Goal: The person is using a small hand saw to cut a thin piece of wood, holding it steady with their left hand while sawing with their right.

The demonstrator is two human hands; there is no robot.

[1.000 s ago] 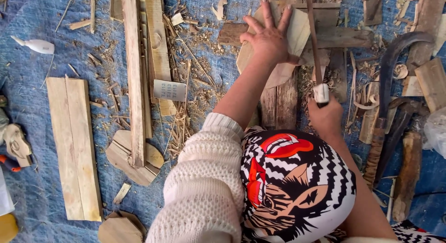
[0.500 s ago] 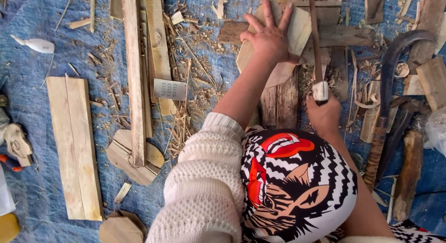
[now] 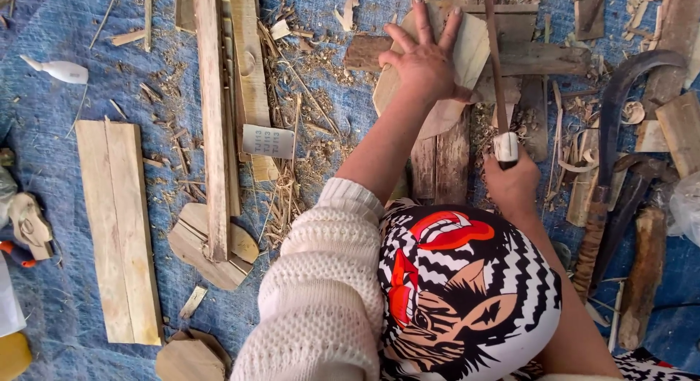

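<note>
My left hand (image 3: 426,60) lies flat, fingers spread, on a pale flat wooden piece (image 3: 470,53) that rests on darker planks (image 3: 437,162). My right hand (image 3: 510,180) is closed around the handle of a long thin blade (image 3: 494,67) with a white collar (image 3: 505,146). The blade runs away from me along the right edge of the pale piece. A cream knitted sleeve (image 3: 321,293) covers my left arm. A patterned head cloth (image 3: 467,293) hides what is below it.
A blue tarp (image 3: 58,169) strewn with shavings covers the ground. Two joined boards (image 3: 117,228) and long slats (image 3: 215,118) lie to the left, with rounded wooden cutouts (image 3: 211,246) near them. A curved sickle (image 3: 620,89) and wood scraps lie to the right.
My left hand has shifted slightly on the pale piece. My right hand with the blade has moved a little toward me.
</note>
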